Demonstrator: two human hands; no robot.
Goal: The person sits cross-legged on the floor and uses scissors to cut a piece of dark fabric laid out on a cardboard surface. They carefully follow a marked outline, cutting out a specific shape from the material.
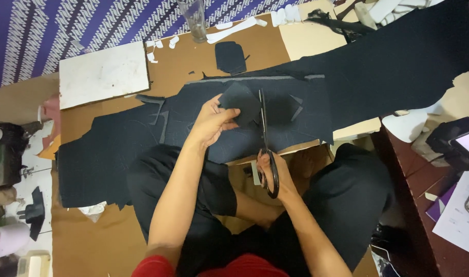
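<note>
The person's left hand (212,122) pinches a small dark cut piece (239,104) between thumb and fingers, holding it up over the large dark sheet (275,110) spread across the brown cardboard (183,66), just far of the lap. The right hand (275,172) has its fingers curled through the loops of black scissors (266,149), the blades running away from the body along the piece's right edge.

The thumb sits close to the blades, so a hurried snip could nick it (the blades look nearly closed, though that is hard to judge). The piece is gripped at one side only; it could twist as the blades bite and the cut would wander. The lower sheet lies right beneath and might get caught between the blades too.

Dark on dark hides most outlines: where the held piece ends and the sheet begins is unclear, and any marked line is invisible. The scissor tips blend into the fabric. The clear glass (193,19) at the far edge is cut off by the frame, as is the white board's (103,74) surrounding clutter at left.
</note>
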